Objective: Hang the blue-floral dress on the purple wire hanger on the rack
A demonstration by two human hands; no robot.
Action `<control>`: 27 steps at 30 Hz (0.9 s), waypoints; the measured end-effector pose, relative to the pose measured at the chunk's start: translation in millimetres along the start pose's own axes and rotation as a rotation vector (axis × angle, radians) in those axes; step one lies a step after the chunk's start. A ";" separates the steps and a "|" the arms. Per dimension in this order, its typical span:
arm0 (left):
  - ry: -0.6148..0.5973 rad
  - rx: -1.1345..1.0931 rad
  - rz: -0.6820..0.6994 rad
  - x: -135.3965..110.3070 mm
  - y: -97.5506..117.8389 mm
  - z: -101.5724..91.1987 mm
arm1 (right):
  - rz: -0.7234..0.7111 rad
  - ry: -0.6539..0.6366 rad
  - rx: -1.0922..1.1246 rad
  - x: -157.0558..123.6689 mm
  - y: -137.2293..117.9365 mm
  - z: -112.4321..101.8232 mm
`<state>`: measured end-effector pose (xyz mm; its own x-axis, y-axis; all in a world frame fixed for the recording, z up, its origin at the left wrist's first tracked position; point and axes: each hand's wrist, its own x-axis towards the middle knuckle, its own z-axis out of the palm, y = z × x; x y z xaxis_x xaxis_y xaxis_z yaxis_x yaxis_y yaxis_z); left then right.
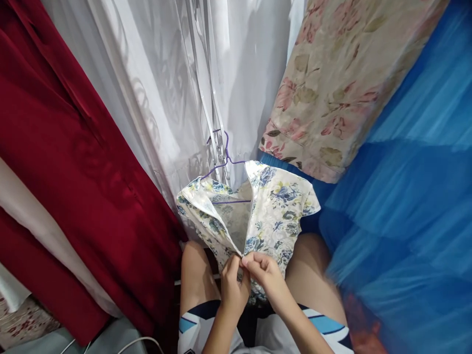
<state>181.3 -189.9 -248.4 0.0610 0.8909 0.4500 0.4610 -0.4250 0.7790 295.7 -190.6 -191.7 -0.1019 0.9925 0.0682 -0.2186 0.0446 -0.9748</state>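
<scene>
A white blouse [280, 206] with blue and yellow flowers hangs from a purple hanger [227, 156] in front of me, its neckline spread in a deep V. My left hand [235, 282] is closed on the left front edge of the blouse, at the bottom of the V. Right beside it, my right hand [263, 270] pinches the other front edge. The fingertips of both hands meet there. Whatever small fastening may lie between them is hidden. Below the hands, the lower part of the blouse drops between my knees.
White ribbons or straps [202, 88] run down to the hanger's hook, before a white curtain [155, 73]. Dark red cloth [84, 162] hangs at the left. At the right hang a pink-flowered beige cloth [332, 93] and blue layered fabric [405, 196]. A white cable [142, 339] lies lower left.
</scene>
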 end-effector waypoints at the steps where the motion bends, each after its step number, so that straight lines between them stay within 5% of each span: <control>1: -0.054 0.050 0.038 4.7 4.5 -3.8 | -0.019 0.023 0.033 5.8 -10.6 -0.9; 8: -0.328 0.514 0.195 8.2 33.1 -29.3 | -0.118 -0.046 0.282 68.5 -139.1 12.0; 11: -0.420 0.543 0.225 -0.9 37.1 -34.9 | -0.118 -0.086 0.370 80.8 -172.1 20.6; 15: -0.454 0.326 0.164 6.6 38.5 -49.2 | -0.215 -0.088 0.301 79.5 -172.0 23.2; 19: -0.118 0.013 0.099 60.0 60.0 -81.1 | -0.343 0.011 0.110 72.3 -156.4 22.3; 22: 0.149 -0.056 0.261 113.9 87.4 -101.4 | -0.392 0.026 -0.006 68.6 -151.9 21.4; 27: 0.131 0.126 0.579 173.1 113.9 -103.2 | -0.465 -0.029 -0.028 80.3 -144.9 15.8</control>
<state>152.9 -100.5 -36.7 0.2273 0.4901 0.8415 0.4875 -0.8053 0.3374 303.8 -119.2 -41.6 -0.0266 0.8627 0.5050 -0.2212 0.4876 -0.8446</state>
